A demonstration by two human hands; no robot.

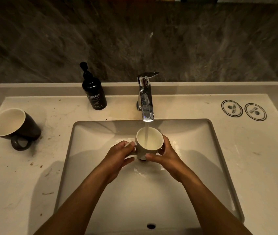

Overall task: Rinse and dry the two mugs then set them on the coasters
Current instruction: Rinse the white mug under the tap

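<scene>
While water runs from the chrome tap [145, 97]:
Left grip [117, 156]: pinching the pale ceramic mug [149, 144] by its handle.
Right grip [164, 153]: wrapped round its side.
Dark mug [15, 124]: worktop [236, 150], far left of both.

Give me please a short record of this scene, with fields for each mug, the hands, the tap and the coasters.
light mug: upright under the water stream, over the sink basin
left hand: holds the light mug at its handle
right hand: grips the mug's body
faucet: running, water falls into the mug
dark mug: on the countertop at the left, lying on its side, white inside
coasters: two round ones side by side at the right rear of the countertop, nothing on them
hand wash bottle: stands left of the faucet
</scene>
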